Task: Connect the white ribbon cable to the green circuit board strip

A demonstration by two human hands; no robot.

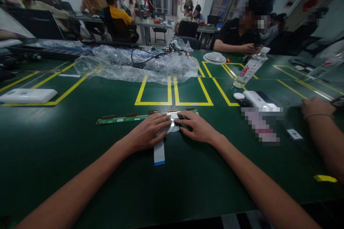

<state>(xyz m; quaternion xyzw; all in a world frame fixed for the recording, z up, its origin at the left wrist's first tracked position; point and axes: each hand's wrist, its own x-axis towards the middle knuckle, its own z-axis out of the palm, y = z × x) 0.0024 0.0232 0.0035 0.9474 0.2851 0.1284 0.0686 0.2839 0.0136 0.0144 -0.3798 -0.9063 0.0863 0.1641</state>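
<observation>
A long, narrow green circuit board [120,119] lies across the green table in front of me, with brownish tabs along its far edge. My left hand [150,128] rests over the board's middle, palm down with fingers stretched out. From the other side, my right hand [197,126] reaches in, its fingers extended and spread. Both sets of fingertips touch a shiny silvery piece [174,121] on the board; whether it is tape or foil I cannot tell. A white flat ribbon cable [159,152] with a blue end comes out below my left hand; its upper part is hidden.
Clear plastic wrap [172,66] with black cables lies beyond the board. A water bottle [251,68], a white device [255,100] and a round white fan-like part [214,58] are to the right. Another white device [28,95] is left. Another person's forearm [322,125] rests at right.
</observation>
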